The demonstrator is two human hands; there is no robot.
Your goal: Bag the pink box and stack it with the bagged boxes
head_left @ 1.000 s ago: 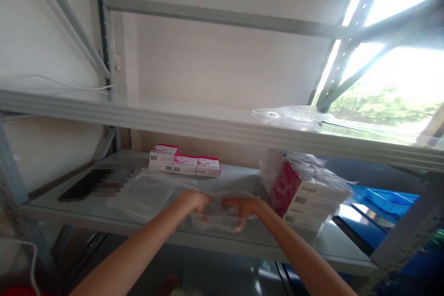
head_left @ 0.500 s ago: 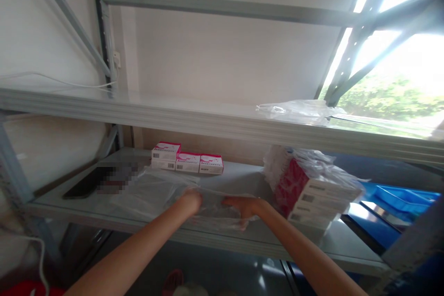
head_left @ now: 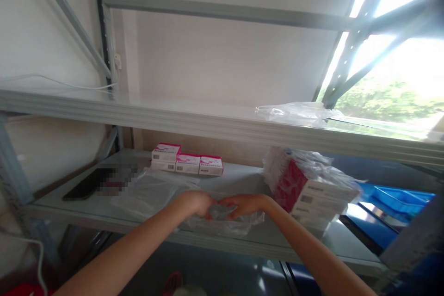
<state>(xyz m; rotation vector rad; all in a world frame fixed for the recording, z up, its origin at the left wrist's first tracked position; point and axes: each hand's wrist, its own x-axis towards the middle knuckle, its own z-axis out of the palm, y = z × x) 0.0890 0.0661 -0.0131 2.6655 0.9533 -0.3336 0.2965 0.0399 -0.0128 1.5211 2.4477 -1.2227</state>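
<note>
A crumpled clear plastic bag [head_left: 222, 222] lies near the front edge of the lower shelf [head_left: 243, 240], roughly at its middle, and both hands are on it. The left hand [head_left: 196, 203] is curled with its fingers pinching the top of the bag from the left, and the right hand [head_left: 244, 204] is curled the same way from the right, so that the fingertips of the two hands nearly meet above the film; each hand is closed on the plastic. The bag bunches under them and spills a little toward the shelf's front lip. Just left of the bag, a flat stack of further clear bags [head_left: 149, 189] is spread on the shelf, touching or overlapping it. Behind, near the back wall, sits a row of small pink-and-white boxes [head_left: 187, 163], the leftmost place stacked two high. To the right of the hands, close to the right wrist, a plastic-wrapped bundle of red-and-white boxes [head_left: 308, 189] leans tilted on the shelf. At the far left of the shelf lies a dark flat object [head_left: 85, 185], partly blurred. On the upper shelf [head_left: 173, 118], toward the right, lies another piece of clear plastic [head_left: 294, 113]. Blue bins [head_left: 395, 196] show beyond the rack at lower right.
</note>
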